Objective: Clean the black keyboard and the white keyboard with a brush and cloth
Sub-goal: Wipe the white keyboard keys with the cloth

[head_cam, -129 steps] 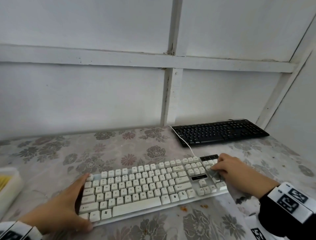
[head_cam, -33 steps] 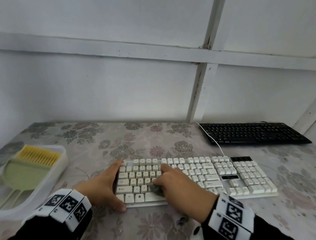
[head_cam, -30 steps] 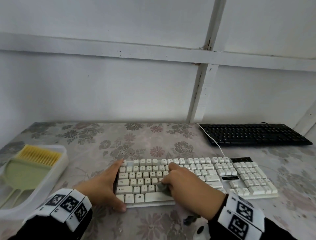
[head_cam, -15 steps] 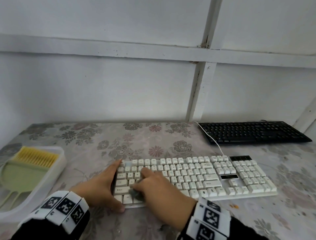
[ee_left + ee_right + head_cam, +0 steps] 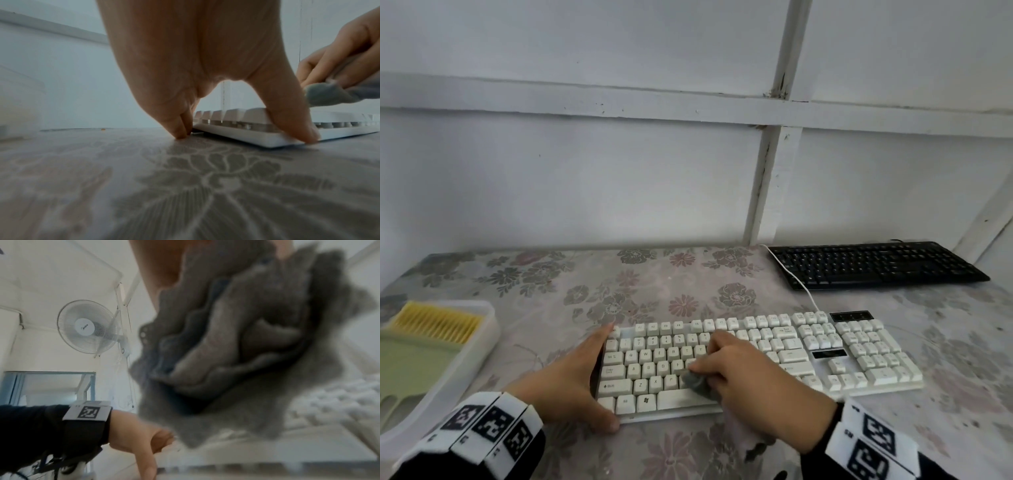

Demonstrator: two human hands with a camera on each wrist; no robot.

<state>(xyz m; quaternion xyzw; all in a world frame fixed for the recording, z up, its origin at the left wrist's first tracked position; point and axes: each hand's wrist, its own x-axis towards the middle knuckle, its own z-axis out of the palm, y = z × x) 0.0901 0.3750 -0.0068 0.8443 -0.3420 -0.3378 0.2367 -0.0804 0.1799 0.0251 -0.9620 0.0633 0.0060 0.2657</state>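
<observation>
Head view: my right hand [image 5: 751, 371] clutched grey cloth [image 5: 697, 382] over white keyboard [image 5: 825, 356]; left hand [image 5: 570, 380], fingers straight, braced its left end. Risk: hard wipe could pop keycaps or slide keyboard off tabletop front edge.

Plain white wall [image 5: 592, 178] straight ahead past the fingertips, with a white horizontal rail [image 5: 585, 99] across it and a scuffed vertical post [image 5: 767, 185] crossing that, paint chipped at the joint. The table [image 5: 551, 287] underneath wears a greyish floral cover. Off to the left of the left hand, up high, a white wall fan [image 5: 88, 326] is mounted near a corner, and below it there's a blue-framed window [image 5: 49, 387]. Light is soft, even daylight.
</observation>
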